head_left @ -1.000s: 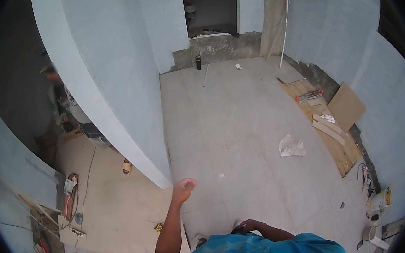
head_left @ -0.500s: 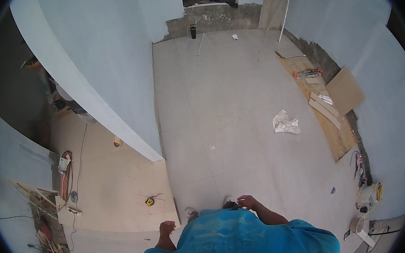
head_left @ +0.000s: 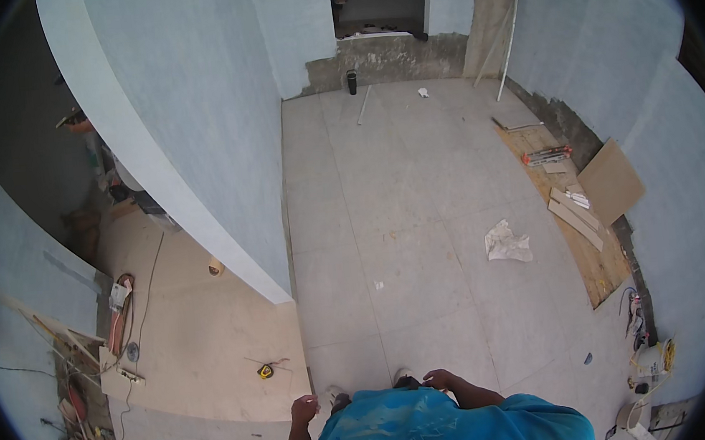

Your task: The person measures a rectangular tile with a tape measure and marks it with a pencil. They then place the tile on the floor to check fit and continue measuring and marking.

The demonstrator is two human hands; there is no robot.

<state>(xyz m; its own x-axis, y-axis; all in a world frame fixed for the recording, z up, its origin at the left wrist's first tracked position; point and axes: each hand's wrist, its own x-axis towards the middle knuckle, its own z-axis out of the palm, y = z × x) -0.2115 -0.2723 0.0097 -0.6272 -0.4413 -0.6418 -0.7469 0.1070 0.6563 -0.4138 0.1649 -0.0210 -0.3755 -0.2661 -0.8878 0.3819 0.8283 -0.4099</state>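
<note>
My left hand (head_left: 304,408) hangs low beside my blue shirt (head_left: 421,428), close to the corner of the beige board floor covering (head_left: 213,349). Its fingers are loosely bent and apart, with nothing visible in them. My right hand (head_left: 439,380) is in front of my body, above the grey tiled floor (head_left: 401,299). Its fingers point left, slightly bent, and I see nothing held. Nearest to the left hand on the board lies a yellow and black tape measure (head_left: 265,370). Both shoes (head_left: 404,375) stand on the tiles between the hands.
A pale blue wall end (head_left: 284,297) juts in at left of centre. Crumpled white paper (head_left: 507,242) lies ahead right. Along the right wall are a plywood sheet (head_left: 609,277) and board offcuts (head_left: 575,226). Tools and cables (head_left: 86,436) clutter the left. A black bottle (head_left: 351,82) stands far ahead.
The view has tilted, so the room sits lower and slightly to the right in the picture. Both hands appear a little lower; neither has visibly picked up or released anything.
</note>
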